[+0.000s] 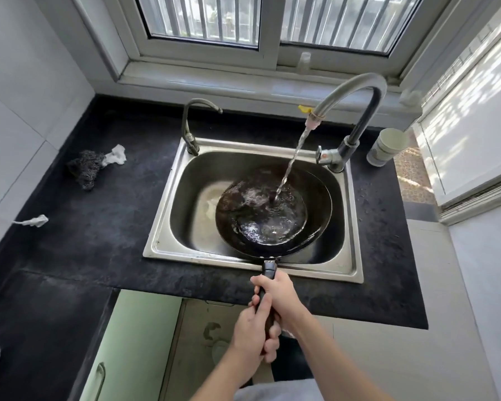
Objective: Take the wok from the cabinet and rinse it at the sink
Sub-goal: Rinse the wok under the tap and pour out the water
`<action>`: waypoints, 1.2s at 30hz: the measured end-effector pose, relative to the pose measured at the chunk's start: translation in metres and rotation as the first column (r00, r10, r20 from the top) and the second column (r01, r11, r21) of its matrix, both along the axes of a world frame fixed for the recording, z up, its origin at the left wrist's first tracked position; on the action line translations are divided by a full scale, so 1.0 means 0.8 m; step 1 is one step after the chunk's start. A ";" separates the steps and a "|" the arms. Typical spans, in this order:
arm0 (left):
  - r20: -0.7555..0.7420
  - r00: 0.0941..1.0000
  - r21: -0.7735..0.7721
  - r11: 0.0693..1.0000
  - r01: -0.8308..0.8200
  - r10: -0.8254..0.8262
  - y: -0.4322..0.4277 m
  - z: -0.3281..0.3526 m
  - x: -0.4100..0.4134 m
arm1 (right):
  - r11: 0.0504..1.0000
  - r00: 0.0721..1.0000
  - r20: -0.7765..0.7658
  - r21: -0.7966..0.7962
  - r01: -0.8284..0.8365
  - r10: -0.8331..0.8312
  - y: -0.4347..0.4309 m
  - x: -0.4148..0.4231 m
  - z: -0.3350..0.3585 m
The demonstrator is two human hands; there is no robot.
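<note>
Left hand [250, 332] and right hand [278, 296] both clamp the wok [272, 209] handle, hiding most of it. Water pools beyond them, obscuring the wok's bottom.

The sink [355, 227] basin is largely filled by the wok [272, 215]; free room is left along its left wall. Its back rim is blocked by two taps [356, 123]. The left countertop [113, 227] is open beyond a scourer [86, 169].
</note>
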State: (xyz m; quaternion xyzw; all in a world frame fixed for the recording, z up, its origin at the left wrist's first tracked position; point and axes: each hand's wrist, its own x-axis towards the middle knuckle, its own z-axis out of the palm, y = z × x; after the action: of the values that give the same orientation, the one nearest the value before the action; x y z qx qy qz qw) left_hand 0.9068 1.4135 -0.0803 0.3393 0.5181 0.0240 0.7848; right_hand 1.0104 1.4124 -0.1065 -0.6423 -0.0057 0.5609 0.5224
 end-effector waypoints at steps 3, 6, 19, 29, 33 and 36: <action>0.007 1.000 -0.015 1.000 -0.003 0.003 -0.015 -0.006 0.008 | 0.999 0.996 0.071 -0.016 -0.050 0.051 -0.015 0.010 -0.005; -0.050 0.997 0.110 0.992 0.059 -0.054 -0.028 -0.016 0.008 | 0.993 0.989 0.097 0.017 -0.114 0.112 -0.027 0.013 -0.012; -0.219 0.974 0.371 0.918 0.139 -0.059 -0.020 -0.004 -0.016 | 0.977 0.976 -0.157 0.171 -0.125 0.152 -0.010 -0.009 -0.015; -0.345 0.928 0.512 0.801 0.311 -0.140 0.002 -0.014 -0.030 | 0.990 0.992 -0.066 -0.094 -0.109 0.103 0.025 -0.014 -0.018; -0.377 0.916 0.542 0.770 0.336 -0.135 -0.005 -0.018 -0.030 | 0.983 0.985 0.080 -0.110 -0.146 0.156 0.021 -0.019 -0.015; -0.396 0.910 0.607 0.708 0.359 -0.123 -0.005 -0.019 -0.031 | 0.982 0.973 0.129 -0.034 -0.188 0.191 0.015 -0.014 -0.013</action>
State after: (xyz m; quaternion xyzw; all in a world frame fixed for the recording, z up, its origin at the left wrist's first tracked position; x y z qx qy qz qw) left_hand 0.8823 1.4096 -0.0958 0.6622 0.5474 0.0472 0.5096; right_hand 0.9989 1.4241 -0.1172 -0.6802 -0.0953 0.5643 0.4580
